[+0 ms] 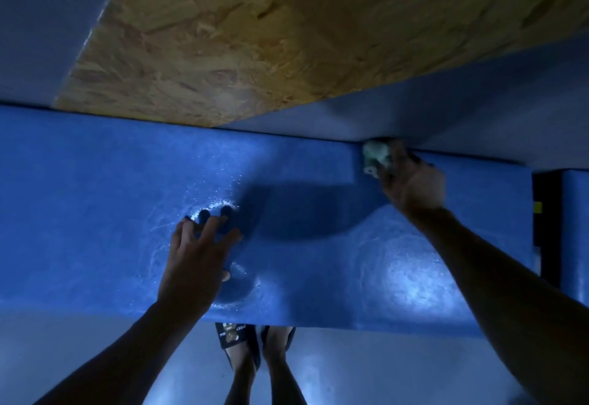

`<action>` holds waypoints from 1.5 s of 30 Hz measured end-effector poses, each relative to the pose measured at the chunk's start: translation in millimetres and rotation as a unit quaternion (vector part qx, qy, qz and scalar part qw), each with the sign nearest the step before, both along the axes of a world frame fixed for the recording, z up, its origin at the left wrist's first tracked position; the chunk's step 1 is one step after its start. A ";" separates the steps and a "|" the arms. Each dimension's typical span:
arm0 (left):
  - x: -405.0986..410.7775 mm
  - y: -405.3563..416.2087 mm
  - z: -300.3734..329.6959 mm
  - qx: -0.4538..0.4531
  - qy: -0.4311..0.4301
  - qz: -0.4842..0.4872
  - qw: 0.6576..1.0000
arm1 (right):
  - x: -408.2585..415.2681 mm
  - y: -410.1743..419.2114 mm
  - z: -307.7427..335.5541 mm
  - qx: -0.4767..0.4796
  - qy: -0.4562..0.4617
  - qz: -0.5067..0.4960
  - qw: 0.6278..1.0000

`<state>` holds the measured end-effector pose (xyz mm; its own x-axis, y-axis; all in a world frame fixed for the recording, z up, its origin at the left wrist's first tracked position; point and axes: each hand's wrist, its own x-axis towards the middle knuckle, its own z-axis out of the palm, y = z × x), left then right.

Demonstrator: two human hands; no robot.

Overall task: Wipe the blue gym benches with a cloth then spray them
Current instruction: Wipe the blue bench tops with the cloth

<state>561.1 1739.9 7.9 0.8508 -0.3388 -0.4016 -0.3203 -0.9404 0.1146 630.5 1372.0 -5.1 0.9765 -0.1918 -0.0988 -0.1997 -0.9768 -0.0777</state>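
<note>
The head camera looks steeply down (wide-angle) at the blue bench (111,181), close in.

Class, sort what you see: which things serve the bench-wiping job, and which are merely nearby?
Job: blue bench; cloth, gripped by right hand; left hand, resting on bench.
Nearby: chipboard panel; sandals; floor.

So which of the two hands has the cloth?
The right hand, up at the bench's far edge, grips the cloth; the left hand rests on the bench, fingers spread.

Right hand (414,184) presses a cloth (376,157) on the blue bench (95,197); left hand (194,254) rests flat.
</note>
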 end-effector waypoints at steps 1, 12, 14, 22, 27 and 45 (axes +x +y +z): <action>0.0 0.4 -0.5 -0.001 0.001 -0.001 1.000 | -8.0 -12.1 -0.8 0.004 0.002 -0.050 0.999; -3.8 0.9 2.6 0.002 -0.009 -0.004 1.000 | 13.0 139.4 -6.9 0.132 0.056 -0.087 0.986; -3.7 -0.5 4.5 0.004 -0.006 -0.006 1.000 | 17.1 124.9 -5.0 0.113 0.046 0.015 0.992; 2.2 1.3 1.3 0.001 0.009 -0.010 1.000 | -17.8 -25.4 8.4 0.115 0.040 -0.203 0.972; 5.4 8.8 -5.8 -0.022 0.009 -0.032 0.999 | -15.7 19.2 -1.2 0.146 -0.015 -0.372 0.917; 75.1 141.3 6.8 -0.040 -0.066 -0.086 0.993 | 4.8 81.4 18.1 0.114 0.018 -0.354 0.928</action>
<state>636.3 1881.2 14.8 0.8214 -0.5096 -0.2560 -0.4919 -0.8603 0.1340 635.3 1453.4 13.0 0.6089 -0.7543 -0.2455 -0.7918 -0.5590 -0.2462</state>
